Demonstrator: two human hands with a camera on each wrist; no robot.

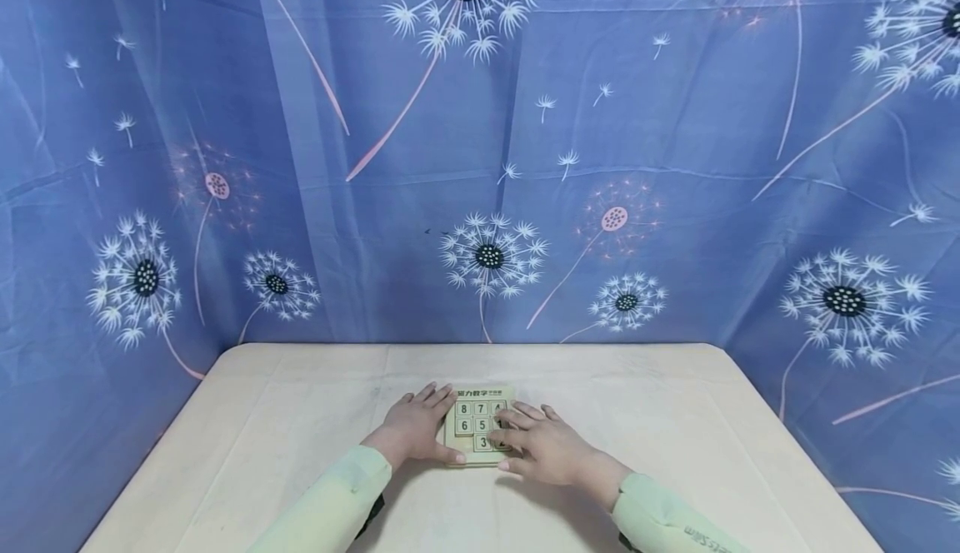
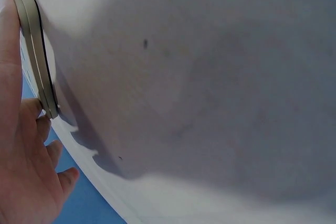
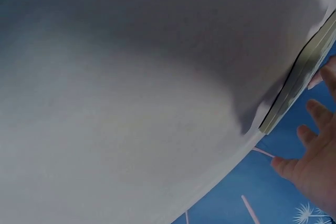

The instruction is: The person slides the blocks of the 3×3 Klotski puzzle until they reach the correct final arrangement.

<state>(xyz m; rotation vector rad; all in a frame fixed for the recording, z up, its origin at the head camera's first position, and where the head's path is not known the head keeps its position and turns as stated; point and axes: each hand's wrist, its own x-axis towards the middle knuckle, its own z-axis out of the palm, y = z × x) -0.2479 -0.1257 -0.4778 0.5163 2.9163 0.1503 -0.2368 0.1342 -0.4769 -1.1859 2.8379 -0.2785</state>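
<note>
A pale green sliding number puzzle (image 1: 472,460) lies flat on the table, its dark lettering along the far edge. Tiles 8, 7 and 4 form the far row; 6 and 5 show in the middle row, and 3 in the near row, beside a gap at the near left corner. My left hand (image 1: 416,426) holds the puzzle's left side, thumb at the near corner and fingers toward the far one. Over the right column is my right hand (image 1: 551,449), fingers spread and partly covering the tiles there. Both wrist views show the puzzle's edge (image 2: 38,45) side-on.
The cream table (image 1: 300,420) extends around the puzzle on all sides. Blue cloth (image 1: 420,286) with a dandelion print hangs behind the table and along both its sides.
</note>
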